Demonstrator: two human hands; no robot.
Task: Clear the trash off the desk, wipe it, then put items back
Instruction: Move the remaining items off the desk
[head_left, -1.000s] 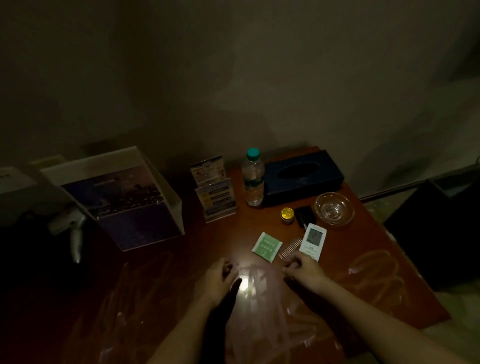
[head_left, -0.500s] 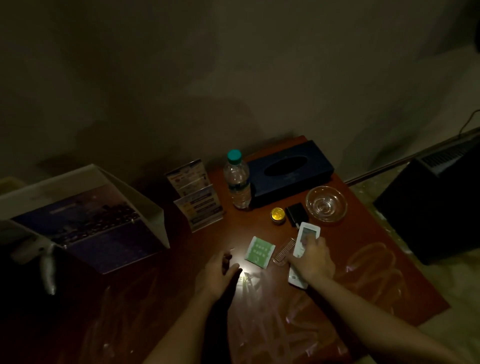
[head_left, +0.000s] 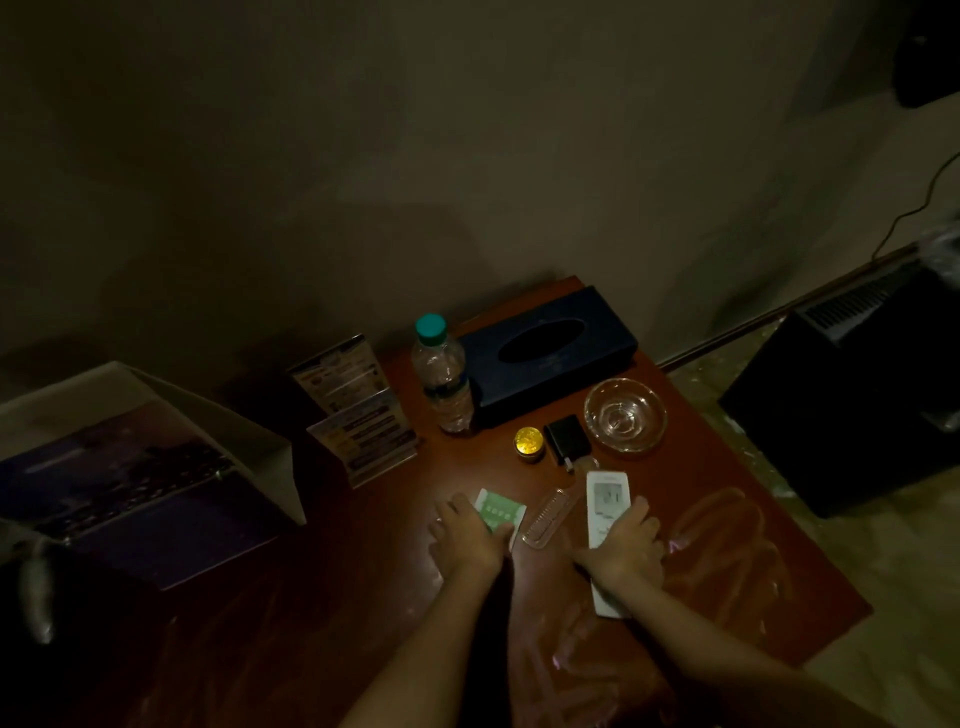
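Lighting very dim; one bright patch on the desk near the hands.

Surface: desk (head_left: 691, 467), reddish-brown, glossy, with pale streaky smears across its near right part. It stands against a plain matt wall (head_left: 467, 156). To the right a pale speckled floor (head_left: 883, 623) and a black boxy cabinet (head_left: 857, 405) with a slatted top. A thin cable (head_left: 914, 208) runs up the wall above it.

Back row: dark blue tissue box (head_left: 545, 358), rectangular with an oval slot, at the wall. A clear plastic bottle (head_left: 444, 384) with a teal cap stands upright, just beside the box's left end. Two printed card stands (head_left: 363, 436) stand left of the bottle. A large folded display board (head_left: 130, 483) with a dark photo is at far left.

Middle: round clear glass bowl (head_left: 625, 414) in front of the box. Left of it a small black block (head_left: 568, 437), then a round gold tin (head_left: 529, 443).

Front: white remote (head_left: 608, 499), long and flat, with a grey screen at its far end. A clear comb (head_left: 550, 514) lies between it and a green square packet (head_left: 501, 506).

Left hand (head_left: 467, 530): on the packet, thumb over its near corner. Grip or mere touch: cannot tell.

Right hand (head_left: 623, 540): across the remote's middle, fingers curled round its right edge, grasping it. The remote lies flat on the desk.
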